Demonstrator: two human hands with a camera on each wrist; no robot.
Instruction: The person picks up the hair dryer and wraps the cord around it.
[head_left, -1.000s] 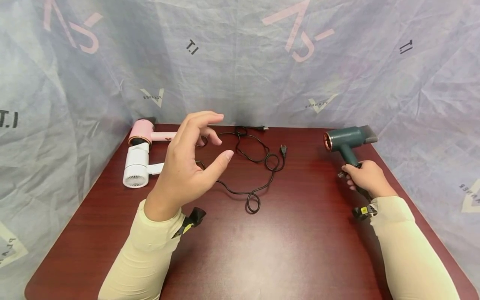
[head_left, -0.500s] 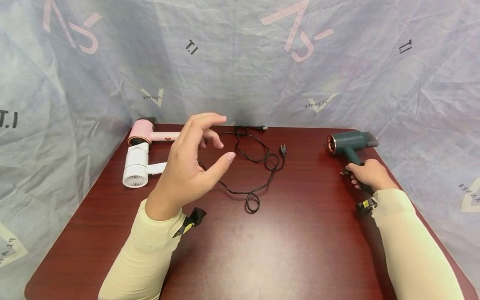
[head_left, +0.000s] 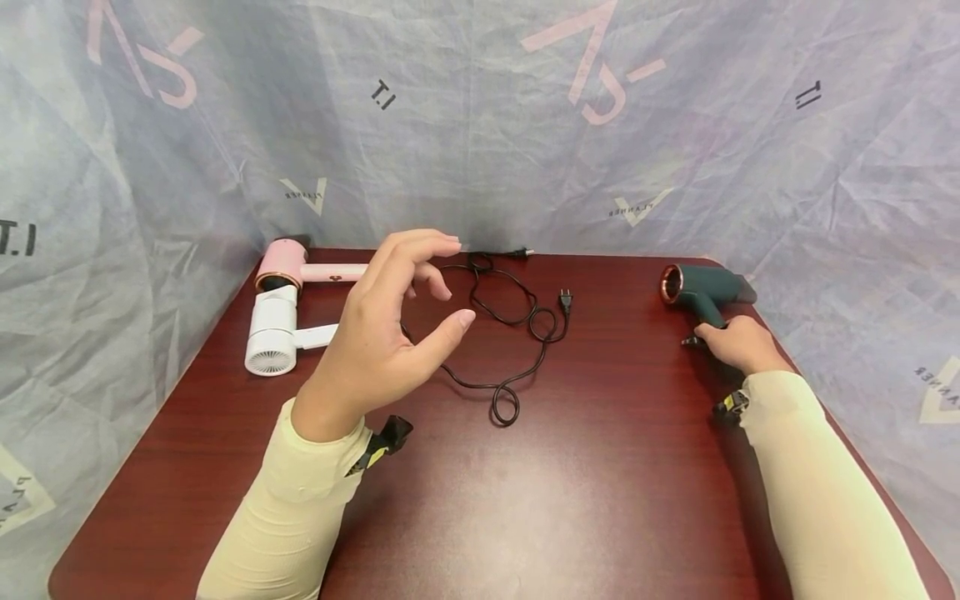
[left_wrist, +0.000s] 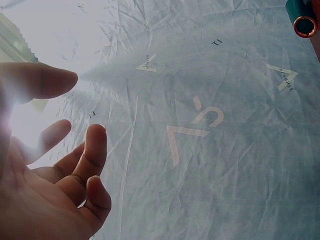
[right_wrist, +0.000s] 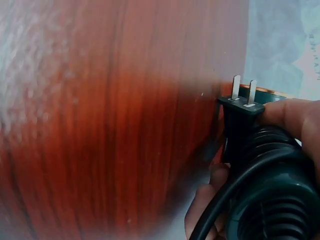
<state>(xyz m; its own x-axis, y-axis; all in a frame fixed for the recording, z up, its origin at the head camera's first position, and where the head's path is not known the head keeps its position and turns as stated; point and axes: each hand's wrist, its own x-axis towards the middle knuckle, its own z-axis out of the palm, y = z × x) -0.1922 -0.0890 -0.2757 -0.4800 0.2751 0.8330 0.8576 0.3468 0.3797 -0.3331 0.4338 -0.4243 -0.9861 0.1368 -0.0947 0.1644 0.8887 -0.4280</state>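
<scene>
At the table's right edge my right hand grips the handle of a dark green hair dryer. Its copper-rimmed end points left and its nozzle points right. A black two-prong plug and a loop of its cord are held along the handle in the right wrist view. My left hand hovers over the left half of the table, fingers loosely curved and thumb apart, holding nothing. Behind it lie a white hair dryer and a pink hair dryer, their handles partly hidden by that hand.
Black cords loop across the table's middle, with one plug at centre right and another plug at the back edge. The reddish-brown table is walled by a printed grey sheet on its back and sides.
The green hair dryer has shifted slightly right and down in my right hand, its head turning a little. My left hand has drifted slightly right. The white and pink dryers have stayed put.
</scene>
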